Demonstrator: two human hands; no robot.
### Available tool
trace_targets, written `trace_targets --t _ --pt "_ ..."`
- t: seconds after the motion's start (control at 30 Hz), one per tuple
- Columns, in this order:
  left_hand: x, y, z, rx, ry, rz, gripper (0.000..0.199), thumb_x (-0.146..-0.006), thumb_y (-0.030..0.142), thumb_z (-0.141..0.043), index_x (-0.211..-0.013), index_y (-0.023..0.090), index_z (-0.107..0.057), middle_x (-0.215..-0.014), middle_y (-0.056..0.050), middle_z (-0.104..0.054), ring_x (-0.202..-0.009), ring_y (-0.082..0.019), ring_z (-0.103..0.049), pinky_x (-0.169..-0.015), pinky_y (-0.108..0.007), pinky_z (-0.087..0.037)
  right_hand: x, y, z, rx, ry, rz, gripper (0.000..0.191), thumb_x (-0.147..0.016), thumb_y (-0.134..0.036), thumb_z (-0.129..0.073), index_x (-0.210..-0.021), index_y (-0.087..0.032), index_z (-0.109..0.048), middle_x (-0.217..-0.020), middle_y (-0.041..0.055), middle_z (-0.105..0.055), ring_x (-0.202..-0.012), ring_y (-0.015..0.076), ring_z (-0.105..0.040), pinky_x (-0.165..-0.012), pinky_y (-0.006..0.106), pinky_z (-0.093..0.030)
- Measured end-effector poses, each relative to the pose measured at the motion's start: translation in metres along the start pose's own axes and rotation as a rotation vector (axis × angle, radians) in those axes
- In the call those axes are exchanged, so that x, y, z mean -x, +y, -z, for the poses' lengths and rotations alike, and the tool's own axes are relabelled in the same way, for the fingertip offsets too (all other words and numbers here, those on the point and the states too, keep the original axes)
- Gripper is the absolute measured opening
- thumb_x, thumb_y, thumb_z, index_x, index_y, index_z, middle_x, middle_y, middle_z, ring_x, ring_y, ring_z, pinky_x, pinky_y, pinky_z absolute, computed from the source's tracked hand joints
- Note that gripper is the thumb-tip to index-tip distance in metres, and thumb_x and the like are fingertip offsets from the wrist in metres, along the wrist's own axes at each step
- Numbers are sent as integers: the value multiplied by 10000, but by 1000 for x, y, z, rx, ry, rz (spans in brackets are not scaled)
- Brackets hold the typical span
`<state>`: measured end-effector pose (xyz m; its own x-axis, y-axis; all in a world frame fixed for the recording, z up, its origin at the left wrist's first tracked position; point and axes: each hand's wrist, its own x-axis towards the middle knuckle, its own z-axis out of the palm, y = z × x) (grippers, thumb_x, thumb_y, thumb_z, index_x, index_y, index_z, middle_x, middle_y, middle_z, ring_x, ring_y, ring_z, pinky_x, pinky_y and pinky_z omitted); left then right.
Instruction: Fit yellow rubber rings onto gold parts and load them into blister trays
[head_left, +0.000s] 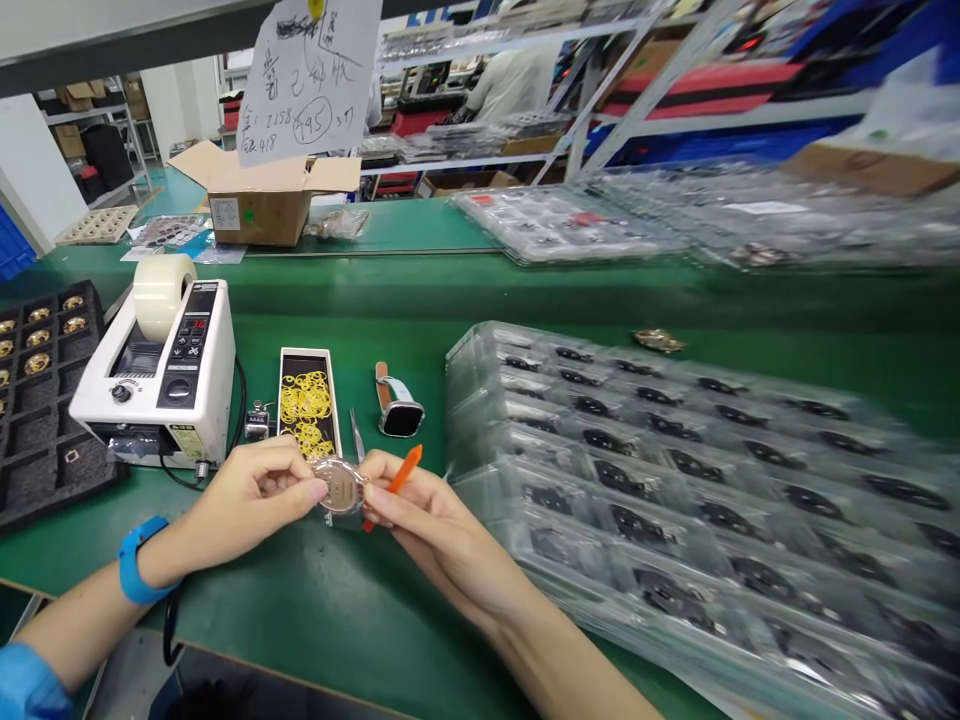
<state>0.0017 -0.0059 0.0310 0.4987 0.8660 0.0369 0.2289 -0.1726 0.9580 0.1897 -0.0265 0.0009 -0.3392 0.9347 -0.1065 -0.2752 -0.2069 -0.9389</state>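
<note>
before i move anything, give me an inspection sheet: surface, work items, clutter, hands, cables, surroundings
Surface: green bench, well covered
Work items: round watch case, in both hands; orange stick, in the right hand
Clutter: tape dispenser, yellow rings in a box, square-faced watch, clear trays stacked
Hands: left hand and right hand grip opposite edges
Cables: black cable beside the dispenser
Surroundings: cardboard box beyond; handwritten sheet above it

A round, shiny metal watch case (340, 489), its broad pinkish face turned up with marks too small to read, sits between the fingertips of the left hand (259, 500) and right hand (424, 510). A slim orange stick (406, 468) slants far-right through the right hand's fingers.
</note>
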Motion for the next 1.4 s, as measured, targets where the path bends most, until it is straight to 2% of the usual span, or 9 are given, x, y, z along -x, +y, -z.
trace_targets --t 0.4,0.63,0.7,0.77,0.83,0.9,1.03,1.2,1.4 --pt "0 -2 -5 -82 53 -37 221 -828 234 -538 -618 167 -521 -662 25 -440 -595 -98 -402 -528 -234 -299 -1 2 0 75 13 14 358 -735 -536 -671 -691 -203 -549 -639 -35 -424 -613 120 -363 -599 257 -301" --pt "1 -4 -10 -479 303 -146 223 -784 197 -586 -613 173 -444 -616 43 -397 -551 -91 -362 -513 -245 -274 -1 2 -2 149 69 89 357 -750 -543 -656 -689 -201 -572 -651 -25 -445 -621 123 -394 -618 259 -343" --pt "3 -2 -7 -492 383 -166 206 -801 206 -589 -646 180 -454 -606 47 -413 -534 -90 -362 -500 -243 -284 -1 2 -1 147 78 103 359 -747 -548 -656 -694 -201 -581 -658 -20 -453 -621 125 -395 -611 260 -341" --pt "4 1 -4 -439 431 -262 162 -829 192 -567 -683 183 -497 -620 36 -453 -544 -96 -400 -497 -237 -321 -1 1 0 132 71 105 360 -741 -549 -663 -686 -203 -580 -654 -19 -454 -618 126 -392 -605 260 -335" --pt "4 2 -3 -404 405 -419 88 -842 179 -566 -755 183 -582 -723 -7 -539 -642 -119 -501 -548 -243 -400 -1 2 0 112 49 92 361 -735 -549 -669 -682 -203 -580 -648 -19 -456 -618 127 -393 -602 262 -331" --pt "2 -1 -5 -422 323 -542 64 -835 187 -598 -874 192 -649 -921 -70 -604 -846 -171 -581 -686 -298 -478 -1 5 -2 79 35 78 368 -727 -552 -674 -674 -202 -571 -635 -21 -446 -607 127 -383 -588 261 -323" --pt "-4 -13 -8 -448 208 -585 181 -806 229 -657 -986 215 -672 -1182 -119 -581 -1128 -252 -539 -965 -461 -420 -1 10 -6 -57 43 33 377 -705 -532 -698 -652 -197 -535 -582 -41 -379 -562 112 -317 -556 246 -296" --pt "-8 -25 -10 -424 186 -608 231 -755 329 -695 -957 219 -668 -1190 -120 -611 -1159 -278 -537 -997 -486 -398 0 13 -12 -170 9 -81 379 -673 -512 -736 -689 -187 -541 -616 -35 -405 -584 108 -345 -596 244 -328" --pt "-10 -28 -17 -397 152 -743 289 -688 287 -711 -944 191 -618 -1058 -134 -695 -1061 -275 -620 -949 -479 -439 -1 23 -19 -187 -83 -89 381 -644 -503 -762 -717 -181 -571 -675 -4 -514 -634 127 -447 -640 265 -371"
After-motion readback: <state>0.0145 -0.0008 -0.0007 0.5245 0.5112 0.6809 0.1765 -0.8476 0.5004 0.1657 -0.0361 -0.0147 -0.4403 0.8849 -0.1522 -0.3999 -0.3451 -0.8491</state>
